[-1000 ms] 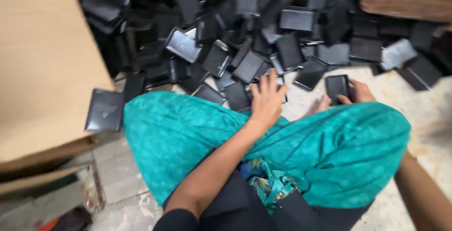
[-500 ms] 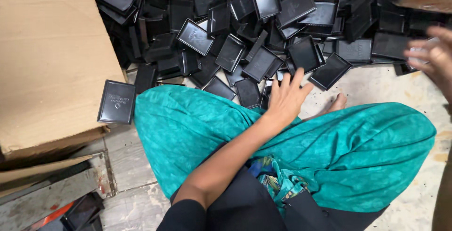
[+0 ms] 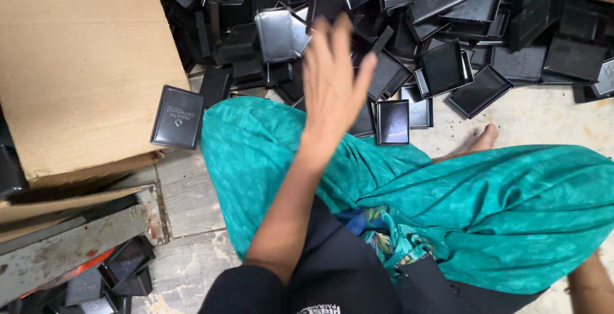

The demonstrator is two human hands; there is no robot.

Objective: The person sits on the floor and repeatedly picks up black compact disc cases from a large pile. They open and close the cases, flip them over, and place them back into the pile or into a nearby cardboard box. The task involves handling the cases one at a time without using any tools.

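Seen from the head camera, the seated person's left hand [image 3: 332, 77] was raised with fingers spread and empty, blurred at the fingertips, above a heap of black plastic trays [image 3: 441, 64] that ran off the top and right edges. One tray [image 3: 391, 122] lay just beyond the teal-clad knee [image 3: 268, 141]; another [image 3: 178, 117] leaned on a cardboard box [image 3: 77, 64]. Only a forearm [image 3: 591, 285] showed at lower right, the right hand out of frame. A bare foot [image 3: 476, 142] peeked from the cloth.

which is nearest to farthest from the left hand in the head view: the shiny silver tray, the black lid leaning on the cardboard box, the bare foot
From the left hand:
1. Shiny silver tray, just to its left in the pile.
2. Black lid, farther left against the cardboard box.
3. Bare foot, lower right on the floor.
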